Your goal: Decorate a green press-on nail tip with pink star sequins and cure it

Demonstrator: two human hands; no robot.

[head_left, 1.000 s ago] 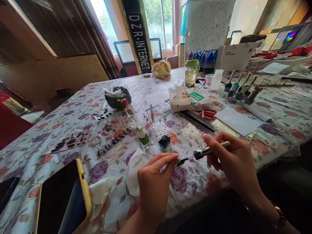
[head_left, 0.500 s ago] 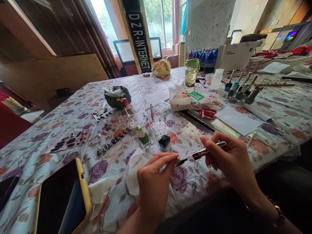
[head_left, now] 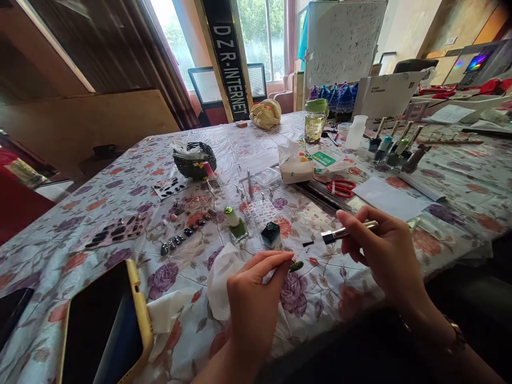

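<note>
Green and glossy, the nail piece [head_left: 296,266] jutted from just past my left hand's [head_left: 254,293] pinched fingers [head_left: 276,260]. My right hand [head_left: 378,250] gripped the brush [head_left: 330,237]; its bristles, against the nail piece half a second earlier, had lifted clear. Beyond, a dark bottle [head_left: 271,234] stood on the table [head_left: 132,176].

I watch the left hand [head_left: 256,288] pinch a green nail tip [head_left: 296,266]; the right hand [head_left: 376,245] holds a brush [head_left: 334,235], bristles [head_left: 308,244] apart from it. Beyond the left hand stand a dark bottle [head_left: 271,234] and a green bottle [head_left: 238,229]; beyond the right, white paper [head_left: 391,200].
</note>
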